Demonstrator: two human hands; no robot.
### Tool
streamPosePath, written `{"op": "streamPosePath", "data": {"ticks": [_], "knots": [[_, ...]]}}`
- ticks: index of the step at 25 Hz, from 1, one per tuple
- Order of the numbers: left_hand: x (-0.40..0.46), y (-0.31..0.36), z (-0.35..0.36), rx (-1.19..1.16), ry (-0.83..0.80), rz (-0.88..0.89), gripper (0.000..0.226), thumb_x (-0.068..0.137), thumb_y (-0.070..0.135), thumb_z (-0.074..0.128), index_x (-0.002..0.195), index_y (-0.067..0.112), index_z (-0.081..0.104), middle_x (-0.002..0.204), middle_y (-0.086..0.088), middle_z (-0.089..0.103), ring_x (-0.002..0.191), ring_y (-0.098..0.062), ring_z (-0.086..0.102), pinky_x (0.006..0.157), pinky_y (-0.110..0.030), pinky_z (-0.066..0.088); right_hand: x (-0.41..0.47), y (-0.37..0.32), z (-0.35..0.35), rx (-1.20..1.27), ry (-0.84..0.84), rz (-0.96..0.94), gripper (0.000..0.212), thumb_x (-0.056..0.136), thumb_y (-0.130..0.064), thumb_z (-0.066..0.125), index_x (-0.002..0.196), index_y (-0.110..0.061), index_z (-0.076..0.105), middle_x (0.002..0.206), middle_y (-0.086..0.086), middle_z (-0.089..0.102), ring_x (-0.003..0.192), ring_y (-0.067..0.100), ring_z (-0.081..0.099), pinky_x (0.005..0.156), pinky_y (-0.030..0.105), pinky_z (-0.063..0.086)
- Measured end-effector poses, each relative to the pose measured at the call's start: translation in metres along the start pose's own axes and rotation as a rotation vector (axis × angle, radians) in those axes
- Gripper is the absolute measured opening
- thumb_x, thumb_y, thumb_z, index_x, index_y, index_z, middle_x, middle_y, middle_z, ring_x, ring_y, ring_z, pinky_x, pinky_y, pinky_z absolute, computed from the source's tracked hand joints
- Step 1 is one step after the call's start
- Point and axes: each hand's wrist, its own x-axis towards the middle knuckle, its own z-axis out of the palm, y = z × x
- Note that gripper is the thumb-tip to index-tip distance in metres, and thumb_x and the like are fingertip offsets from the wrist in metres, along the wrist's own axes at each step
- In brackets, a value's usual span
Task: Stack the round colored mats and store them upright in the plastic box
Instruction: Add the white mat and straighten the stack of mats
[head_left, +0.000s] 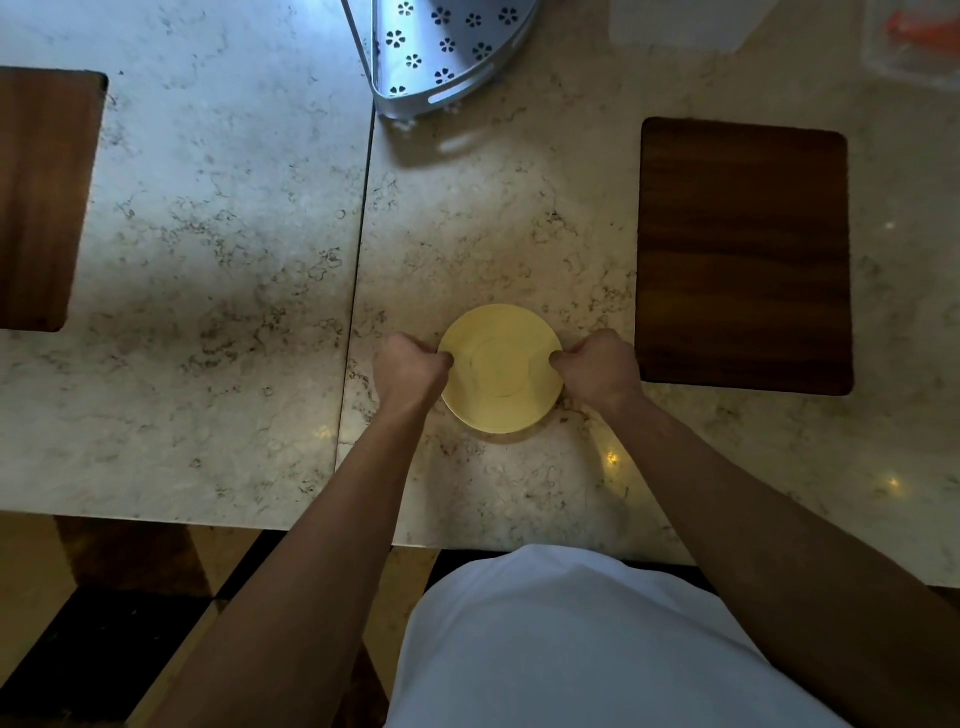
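A round yellow mat (501, 369) is held just above the marble table (208, 260) in front of me, flat side up. My left hand (408, 366) pinches its left edge and my right hand (597, 366) pinches its right edge. Whether more mats lie stacked under the yellow one is hidden. A clear plastic box (909, 41) with something orange inside sits blurred at the far right corner.
A white perforated corner rack (441, 52) with flower cut-outs stands at the back centre. A dark wooden board (743, 254) lies to the right of the mat, another wooden board (41, 197) at the left edge. A seam runs down the table left of my hands.
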Motion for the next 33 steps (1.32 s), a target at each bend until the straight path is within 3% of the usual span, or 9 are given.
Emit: {"op": "streamPosePath", "data": {"ticks": [7, 12, 14, 18, 23, 26, 30, 33], "knots": [[-0.001, -0.001, 0.003, -0.083, 0.009, -0.067, 0.015, 0.069, 0.016, 0.076, 0.068, 0.002, 0.071, 0.069, -0.013, 0.072, 0.066, -0.027, 0.07, 0.063, -0.039, 0.058, 0.0, 0.007, 0.002, 0.032, -0.008, -0.036, 0.034, 0.078, -0.032, 0.066, 0.052, -0.014, 0.053, 0.052, -0.001, 0.053, 0.058, 0.02, 0.056, 0.049, 0.026, 0.035], [-0.001, -0.002, 0.003, -0.165, -0.014, -0.085, 0.012, 0.068, 0.017, 0.075, 0.077, 0.01, 0.07, 0.074, -0.006, 0.072, 0.071, -0.024, 0.071, 0.067, -0.038, 0.06, 0.004, 0.011, 0.002, 0.153, -0.014, 0.022, 0.028, 0.078, -0.036, 0.07, 0.088, -0.01, 0.064, 0.086, 0.006, 0.068, 0.079, 0.023, 0.067, 0.071, 0.041, 0.059], [0.001, -0.005, 0.002, -0.233, -0.044, -0.113, 0.017, 0.069, 0.015, 0.075, 0.086, 0.012, 0.069, 0.084, -0.005, 0.072, 0.076, -0.023, 0.071, 0.074, -0.042, 0.061, 0.005, 0.013, 0.001, 0.253, -0.046, 0.061, 0.026, 0.08, -0.03, 0.071, 0.091, -0.008, 0.064, 0.089, 0.007, 0.069, 0.075, 0.021, 0.068, 0.067, 0.045, 0.062], [0.002, -0.008, 0.001, -0.349, -0.096, -0.124, 0.01, 0.073, 0.011, 0.071, 0.077, 0.02, 0.07, 0.088, -0.009, 0.073, 0.082, -0.025, 0.071, 0.078, -0.046, 0.06, 0.007, 0.014, 0.001, 0.403, -0.115, 0.121, 0.027, 0.085, -0.026, 0.067, 0.107, -0.011, 0.067, 0.102, 0.009, 0.07, 0.086, 0.022, 0.068, 0.069, 0.046, 0.062], [-0.002, -0.01, 0.001, -0.409, -0.175, -0.135, 0.018, 0.076, 0.001, 0.067, 0.072, 0.018, 0.069, 0.084, -0.012, 0.074, 0.081, -0.029, 0.072, 0.072, -0.047, 0.062, 0.007, 0.013, 0.0, 0.426, -0.206, 0.072, 0.028, 0.091, -0.023, 0.06, 0.115, -0.012, 0.068, 0.102, 0.009, 0.071, 0.09, 0.027, 0.069, 0.078, 0.051, 0.06], [-0.004, -0.013, 0.004, -0.371, -0.197, -0.107, 0.019, 0.075, -0.002, 0.068, 0.076, 0.017, 0.069, 0.085, -0.011, 0.073, 0.081, -0.028, 0.072, 0.073, -0.046, 0.062, 0.006, 0.015, -0.003, 0.426, -0.225, 0.066, 0.031, 0.091, -0.022, 0.06, 0.12, -0.011, 0.066, 0.104, 0.008, 0.07, 0.092, 0.028, 0.068, 0.078, 0.05, 0.06], [-0.006, -0.015, 0.011, -0.348, -0.21, -0.1, 0.014, 0.076, 0.002, 0.07, 0.088, 0.009, 0.069, 0.09, -0.012, 0.073, 0.081, -0.027, 0.072, 0.071, -0.043, 0.062, 0.003, 0.024, -0.008, 0.493, -0.255, 0.085, 0.029, 0.092, -0.02, 0.061, 0.12, -0.011, 0.065, 0.106, 0.004, 0.068, 0.093, 0.021, 0.066, 0.065, 0.033, 0.06], [-0.009, -0.007, 0.018, -0.362, -0.234, -0.102, 0.009, 0.079, 0.005, 0.072, 0.087, 0.008, 0.07, 0.087, -0.011, 0.073, 0.078, -0.025, 0.073, 0.061, -0.035, 0.061, 0.002, 0.036, -0.016, 0.496, -0.231, 0.105, 0.026, 0.092, -0.021, 0.062, 0.116, -0.011, 0.066, 0.108, 0.007, 0.069, 0.096, 0.023, 0.066, 0.074, 0.039, 0.061]]}}
